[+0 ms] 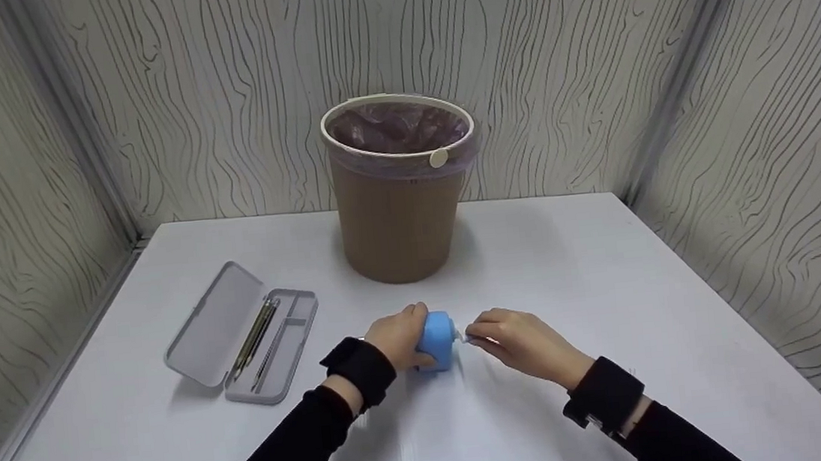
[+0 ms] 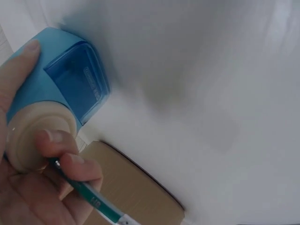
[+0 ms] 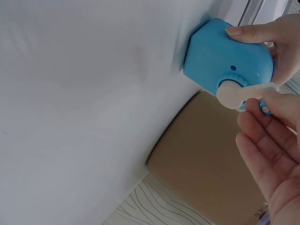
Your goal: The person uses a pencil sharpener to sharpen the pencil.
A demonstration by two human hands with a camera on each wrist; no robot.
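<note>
A blue hand-crank pencil sharpener (image 1: 436, 342) is at the middle of the white table, gripped by my left hand (image 1: 397, 339). In the left wrist view, the thumb lies on the blue body beside a dark blue clear window, and the fingers curl at the round cream front piece (image 2: 40, 115). A green pencil (image 2: 96, 200) runs into that front piece, against the same fingers. From the other side, my right hand (image 1: 523, 340) pinches the small blue knob (image 3: 265, 108) at the end of the cream crank arm (image 3: 248, 92); its remaining fingers are extended.
A grey pencil case (image 1: 203, 341) lies with its lid open on the left, holding several dark pencils (image 1: 259, 335). Behind the sharpener stands a brown bin (image 1: 398, 224) with a purple liner. Wood-patterned walls (image 1: 216, 91) enclose the table's back and sides.
</note>
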